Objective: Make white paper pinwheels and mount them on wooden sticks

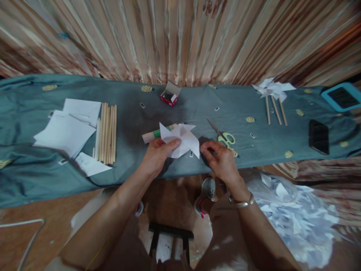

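A white paper pinwheel (186, 141) with folded, pointed blades is held over the near edge of the table by my left hand (156, 154), thumb on top. My right hand (221, 158) is closed in a pinch close beside the pinwheel's right blade tip; what its fingertips hold, if anything, is too small to make out. Behind the pinwheel lies a pale tube with a green band (156, 134), partly covered. Scissors with light green handles (225, 138) rest just beyond my right hand. Farther back, a small red box (168, 98) stands with its flap up and small dark items inside.
Wooden sticks (108, 131) lie side by side left of my hands, next to white paper sheets (66, 130). Finished pinwheels on sticks (273, 92) lie at the back right, near a phone (318, 136) and a blue-framed device (342, 96). A bag of paper scraps (296, 222) sits below right.
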Motion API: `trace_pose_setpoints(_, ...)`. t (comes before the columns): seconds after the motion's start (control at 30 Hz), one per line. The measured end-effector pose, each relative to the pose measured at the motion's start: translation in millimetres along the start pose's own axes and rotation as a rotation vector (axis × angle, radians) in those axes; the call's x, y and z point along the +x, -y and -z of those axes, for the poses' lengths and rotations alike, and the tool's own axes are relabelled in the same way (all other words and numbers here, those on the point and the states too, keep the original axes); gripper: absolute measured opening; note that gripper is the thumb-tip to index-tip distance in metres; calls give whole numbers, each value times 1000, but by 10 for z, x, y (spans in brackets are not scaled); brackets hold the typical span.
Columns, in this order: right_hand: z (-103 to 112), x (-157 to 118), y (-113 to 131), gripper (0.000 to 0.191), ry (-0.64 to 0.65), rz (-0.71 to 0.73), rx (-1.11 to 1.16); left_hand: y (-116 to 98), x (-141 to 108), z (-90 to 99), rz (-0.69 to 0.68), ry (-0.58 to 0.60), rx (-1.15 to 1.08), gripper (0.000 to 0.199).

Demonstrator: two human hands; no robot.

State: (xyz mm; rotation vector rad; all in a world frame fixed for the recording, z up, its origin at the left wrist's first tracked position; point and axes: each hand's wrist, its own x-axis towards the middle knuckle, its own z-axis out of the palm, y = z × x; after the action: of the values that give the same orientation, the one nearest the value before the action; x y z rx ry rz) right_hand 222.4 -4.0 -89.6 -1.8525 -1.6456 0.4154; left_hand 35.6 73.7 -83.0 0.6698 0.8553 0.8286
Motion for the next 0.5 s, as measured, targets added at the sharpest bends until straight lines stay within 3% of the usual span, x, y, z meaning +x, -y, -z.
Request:
trace_pose_setpoints(0.13, 92, 32, 10, 10, -111, -114, 282, -2, -3, -16, -10, -19, 49, 20)
trace_pose_setpoints(0.23, 118, 24, 80, 5, -145, -71, 428, 17, -9, -23, -89, -66, 136, 18)
trace_pose_setpoints(0.5, -9, -58, 409, 3, -95, 11, 366, 67, -49, -56, -141, -59, 269, 14)
